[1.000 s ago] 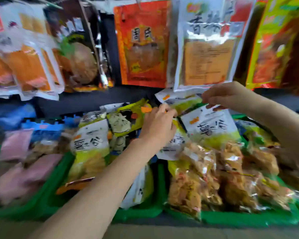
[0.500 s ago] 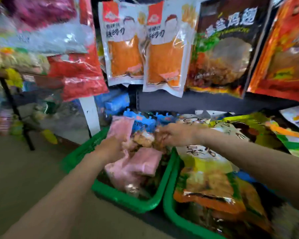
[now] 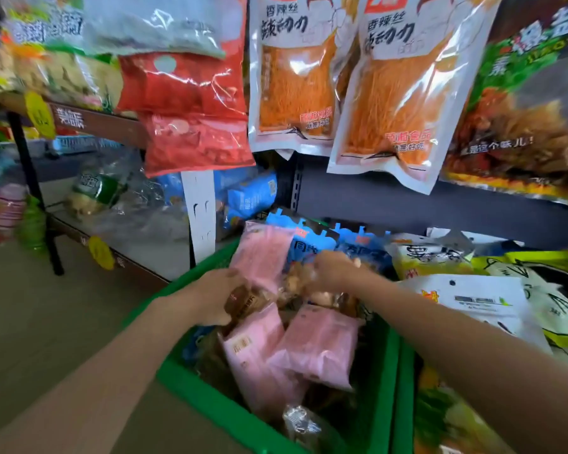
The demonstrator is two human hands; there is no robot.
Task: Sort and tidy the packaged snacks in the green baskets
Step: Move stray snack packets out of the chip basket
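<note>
A green basket (image 3: 191, 385) in the middle holds several pink snack packets (image 3: 318, 348), brown packets and blue packets (image 3: 309, 244) at the back. My left hand (image 3: 210, 298) grips a brown packet (image 3: 243, 303) at the basket's left side. My right hand (image 3: 335, 273) reaches in from the right and pinches a clear packet of brown snacks (image 3: 295, 283) in the basket's middle. A second green basket (image 3: 405, 388) to the right holds yellow and white packets (image 3: 473, 303).
Large orange-and-white snack bags (image 3: 295, 77) and red bags (image 3: 191, 103) hang above the baskets from the shelf. A white upright post (image 3: 201, 211) stands behind the basket's left corner. A low shelf with bagged goods (image 3: 112, 198) sits to the left, above grey floor (image 3: 46, 322).
The view swung left from the right basket to the left one. Both hands left the yellow and white packets and now hold packets in the pink-packet basket, closer than half a second ago.
</note>
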